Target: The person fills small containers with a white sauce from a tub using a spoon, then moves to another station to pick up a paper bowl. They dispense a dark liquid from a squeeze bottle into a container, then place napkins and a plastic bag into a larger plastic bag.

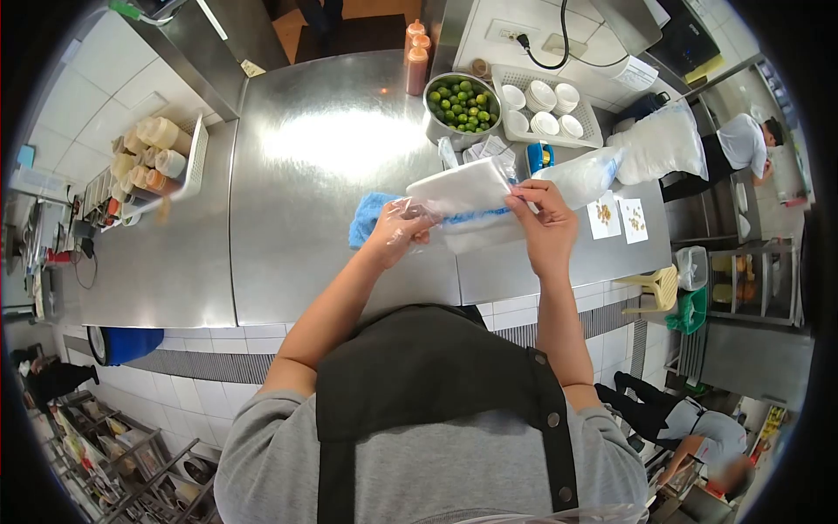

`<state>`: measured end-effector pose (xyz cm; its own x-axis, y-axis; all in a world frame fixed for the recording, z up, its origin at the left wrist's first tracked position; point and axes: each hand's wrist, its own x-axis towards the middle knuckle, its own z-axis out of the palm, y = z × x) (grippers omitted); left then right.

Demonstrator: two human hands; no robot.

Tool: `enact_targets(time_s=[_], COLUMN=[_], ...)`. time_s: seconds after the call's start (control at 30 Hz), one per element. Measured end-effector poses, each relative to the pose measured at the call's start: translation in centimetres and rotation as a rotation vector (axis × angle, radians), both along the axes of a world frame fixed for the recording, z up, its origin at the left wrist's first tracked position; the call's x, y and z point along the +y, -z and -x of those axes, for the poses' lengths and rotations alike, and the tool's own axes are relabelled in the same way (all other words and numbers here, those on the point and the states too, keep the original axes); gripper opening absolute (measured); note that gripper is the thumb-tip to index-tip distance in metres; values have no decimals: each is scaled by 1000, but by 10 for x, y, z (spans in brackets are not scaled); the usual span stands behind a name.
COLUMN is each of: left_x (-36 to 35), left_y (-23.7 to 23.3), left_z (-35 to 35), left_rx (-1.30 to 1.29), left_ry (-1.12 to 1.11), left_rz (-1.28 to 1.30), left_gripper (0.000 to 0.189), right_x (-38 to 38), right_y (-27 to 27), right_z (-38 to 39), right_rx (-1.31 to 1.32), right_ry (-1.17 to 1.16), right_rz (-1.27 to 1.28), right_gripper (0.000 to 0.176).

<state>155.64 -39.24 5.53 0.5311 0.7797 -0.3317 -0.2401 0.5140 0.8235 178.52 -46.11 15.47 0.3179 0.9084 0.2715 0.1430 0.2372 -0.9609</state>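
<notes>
A stack of thin clear plastic bags [463,185] with a blue printed strip is held up over the steel counter. My left hand [401,230] is closed around its left end, with clear plastic film over the fingers. At the other end, my right hand [543,218] pinches the edge between thumb and fingers. A blue cloth [370,215] lies on the counter beside my left hand. Just beyond the bags stands a blue tape dispenser [539,157]. Large bundles of clear plastic [580,175] rest to the right of my right hand.
On the steel counter [297,227] are a pot [434,131] of limes, a white basket [587,136] of small cups, orange sauce bottles [417,70] and two papers [604,229] bearing small brown pieces. Another basket [197,166] holds squeeze bottles. Other people stand at right.
</notes>
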Motion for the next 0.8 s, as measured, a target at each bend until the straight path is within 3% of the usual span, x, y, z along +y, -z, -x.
enact_targets(time_s=[0.2,0.3,0.4,0.5,0.57,0.7,0.8], left_x=[-8,-9,-1,6,-5,-8,7], left_y=[16,20,39,68,40,39,75], left_z=[-9,-8,-4,13,7,22,77], left_rx=[-114,3,-169,-264,-363,-472,-241], left_ry=[-125,-141,-197,-60,-89,-175,-283], left_rz=[36,-50,-26,8,132,177,-7], left_gripper=[9,11,10,16,23,35,35], right_x=[-2,1,2,-2,-3,1,-12], right_y=[-5,-17,-45,-77,-80,-40,27], right_z=[8,-3,-13,-17,-14,-21,-35], right_rx=[-37,-121,-94,-8,14,1,88], right_ry=[44,59,121,139,104,198,294], right_rz=[35,-55,-109,-107,30,93,182], right_gripper=[10,9,7,7,8,10,10])
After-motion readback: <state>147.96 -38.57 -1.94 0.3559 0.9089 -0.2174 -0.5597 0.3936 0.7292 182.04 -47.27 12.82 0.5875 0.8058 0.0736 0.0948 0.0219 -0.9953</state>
